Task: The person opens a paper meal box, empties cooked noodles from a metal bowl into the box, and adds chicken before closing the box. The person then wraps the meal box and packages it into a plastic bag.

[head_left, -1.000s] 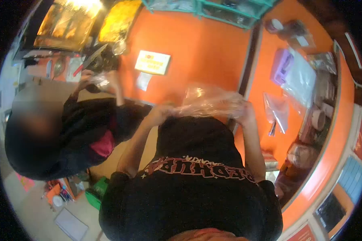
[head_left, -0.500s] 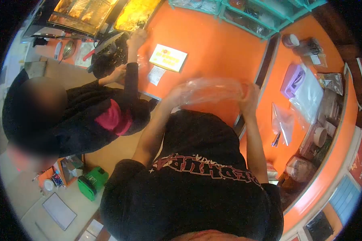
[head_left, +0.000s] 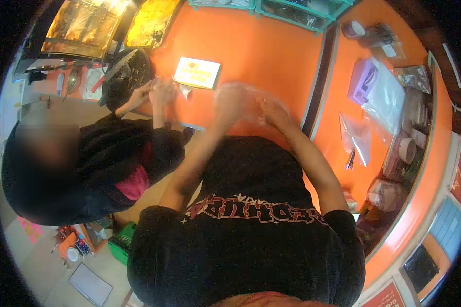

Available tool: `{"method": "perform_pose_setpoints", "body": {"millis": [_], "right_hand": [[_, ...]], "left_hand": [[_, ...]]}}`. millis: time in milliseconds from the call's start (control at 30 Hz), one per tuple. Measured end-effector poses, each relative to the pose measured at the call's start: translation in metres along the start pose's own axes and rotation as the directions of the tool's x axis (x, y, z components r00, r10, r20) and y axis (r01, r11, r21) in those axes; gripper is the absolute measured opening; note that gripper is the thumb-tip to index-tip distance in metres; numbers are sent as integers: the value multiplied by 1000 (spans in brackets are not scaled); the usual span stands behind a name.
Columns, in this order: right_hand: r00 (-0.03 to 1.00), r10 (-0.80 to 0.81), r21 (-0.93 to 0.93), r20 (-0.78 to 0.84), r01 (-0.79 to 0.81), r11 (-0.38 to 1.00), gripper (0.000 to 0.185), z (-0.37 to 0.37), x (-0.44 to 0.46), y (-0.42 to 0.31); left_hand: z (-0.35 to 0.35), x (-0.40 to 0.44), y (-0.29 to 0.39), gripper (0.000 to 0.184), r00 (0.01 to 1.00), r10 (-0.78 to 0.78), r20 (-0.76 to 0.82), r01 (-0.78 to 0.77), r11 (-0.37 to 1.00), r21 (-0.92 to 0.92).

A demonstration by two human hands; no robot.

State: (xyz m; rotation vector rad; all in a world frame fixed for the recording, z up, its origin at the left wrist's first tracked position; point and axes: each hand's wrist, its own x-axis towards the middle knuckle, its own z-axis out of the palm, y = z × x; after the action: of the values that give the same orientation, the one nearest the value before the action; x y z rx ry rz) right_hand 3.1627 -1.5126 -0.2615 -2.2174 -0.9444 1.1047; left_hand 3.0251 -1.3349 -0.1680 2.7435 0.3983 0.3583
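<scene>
I have a thin, see-through bag [head_left: 257, 92] up in front of me, over the orange table [head_left: 271, 46]. It is between my two hands. My left hand [head_left: 233, 100] is at the left side of the bag, but it is so blurry that I cannot tell how its fingers are. My right hand [head_left: 275, 113] has its fingers closed on the other side of the bag. The bag is blurry too, and it looks crinkly.

Near my left hand is a white box [head_left: 197, 72] with yellow letters, and a bit of paper [head_left: 186, 92] is just beside it. Well off to my right, past the dark strip [head_left: 320, 77], there is a purple thing [head_left: 363, 82] with a pile of clear bags [head_left: 386, 105] next to it. On my left, another person's hands [head_left: 160, 93] are close together, near a black pan [head_left: 133, 77].
</scene>
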Motion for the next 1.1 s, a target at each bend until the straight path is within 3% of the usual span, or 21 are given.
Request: {"method": "perform_pose_setpoints", "body": {"millis": [67, 133, 200, 300, 367, 400, 433, 467, 533, 567, 600, 633, 667, 700, 733, 800, 833, 867, 967, 1000, 1100], "right_hand": [[998, 12, -103, 66, -5, 995, 46, -8, -1, -10], [1000, 1, -140, -30, -5, 990, 47, -8, 6, -2], [961, -23, -109, -276, -7, 994, 47, 6, 15, 37], [975, 36, -360, -221, -115, 926, 47, 5, 14, 46], [961, 96, -100, -259, -126, 987, 47, -5, -7, 22], [966, 67, -106, -249, -95, 990, 47, -11, -14, 19], [971, 37, -111, -237, -65, 992, 47, -16, -20, 17], [982, -50, -252, -182, 2, 968, 46, -21, -21, 20], [971, -207, -295, -116, 166, 941, 47, -34, -28, 13], [949, -287, -208, -132, 257, 944, 48, -55, -36, -8], [919, -363, -121, -153, 347, 930, 50, -67, -41, -20], [950, -239, -139, -203, 213, 967, 52, -70, -41, -15], [961, -114, -151, -250, 77, 986, 55, -77, -39, -6], [937, -56, -151, -346, 4, 989, 58, -76, -42, -1], [899, 2, -136, -437, -69, 988, 62, -75, -44, 3], [721, -10, -94, -693, -77, 993, 71, -72, -49, 9], [753, 75, -7, -654, -106, 994, 77, -69, -47, 16], [781, 162, 82, -604, -141, 987, 83, -62, -46, 28], [800, 369, 369, -473, -201, 908, 95, -49, -50, 50], [799, 427, 464, -423, -214, 859, 98, -42, -55, 54], [710, 358, 342, -607, -173, 924, 94, -6, -61, 75]], "left_hand": [[78, -6, -9, 32, 974, 102, 201, -82, 991, -105], [115, -7, -21, 32, 948, 125, 291, -117, 992, -45], [123, -3, -26, 32, 958, 61, 280, -116, 976, 185], [127, -5, -34, 27, 988, 49, 144, -87, 959, 271], [129, -3, -39, 30, 980, 14, 200, -68, 963, 262], [129, 0, -42, 34, 966, -8, 259, -59, 967, 249], [116, 6, -39, 39, 948, 16, 318, -23, 1000, 20], [89, 15, -32, 45, 928, 50, 369, 28, 979, -204], [37, 24, -29, 55, 888, 85, 452, 157, 868, -472], [14, 28, -35, 60, 870, 83, 486, 215, 823, -526], [-2, 34, -50, 63, 876, 97, 472, 155, 871, -467], [-18, 40, -66, 67, 882, 110, 458, 95, 910, -402], [-25, 50, -93, 70, 903, 155, 400, -83, 978, -190], [-8, 43, -128, 83, 914, -57, 403, -46, 969, 243], [-54, 55, -90, 87, 857, -271, 439, 27, 873, 486], [-36, 59, -122, 86, 942, -51, 332, -120, 872, 474], [-18, 62, -152, 86, 960, 69, 270, -195, 858, 476], [-4, 61, -176, 89, 937, 136, 322, -270, 866, 421], [-28, 79, -158, 97, 875, 73, 478, -206, 951, 232], [-32, 75, -153, 98, 886, 67, 459, -203, 946, 254], [-35, 74, -149, 103, 908, 69, 413, -221, 917, 332]]}}
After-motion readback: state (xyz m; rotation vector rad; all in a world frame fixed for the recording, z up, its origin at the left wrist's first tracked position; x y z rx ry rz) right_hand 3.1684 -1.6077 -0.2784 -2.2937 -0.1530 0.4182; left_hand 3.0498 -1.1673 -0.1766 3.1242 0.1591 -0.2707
